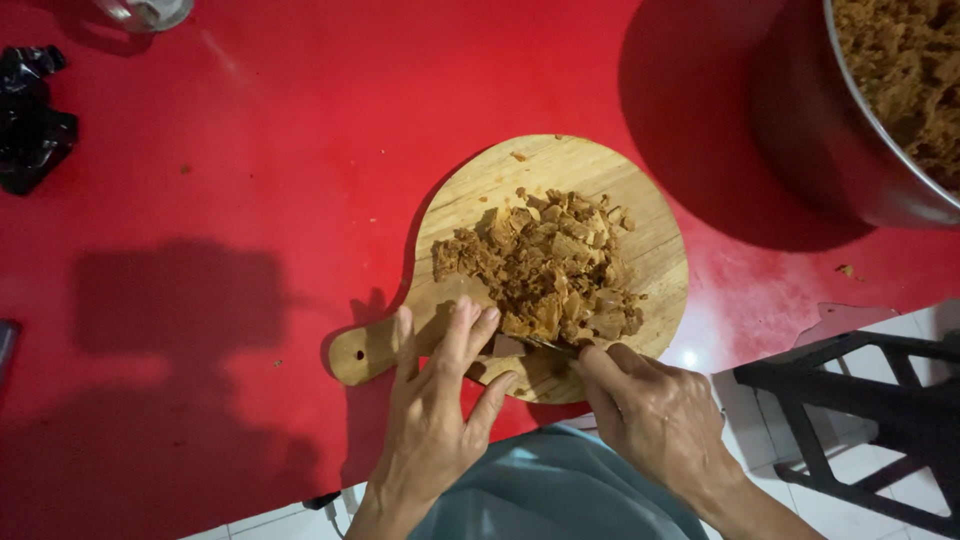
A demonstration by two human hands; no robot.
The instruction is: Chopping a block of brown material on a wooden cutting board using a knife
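Observation:
A round wooden cutting board with a short handle lies on the red table. On it sits a heap of brown chopped chunks. My left hand rests flat on the board's near edge, fingers spread, fingertips touching the heap. My right hand grips a knife, whose blade lies low under the near side of the heap. The knife's handle is hidden inside the fist.
A large metal pot holding brown crumbled material stands at the far right. Crumpled black plastic lies at the left edge. A glass object is at the top left. A black stool frame stands beside the table on white tiles.

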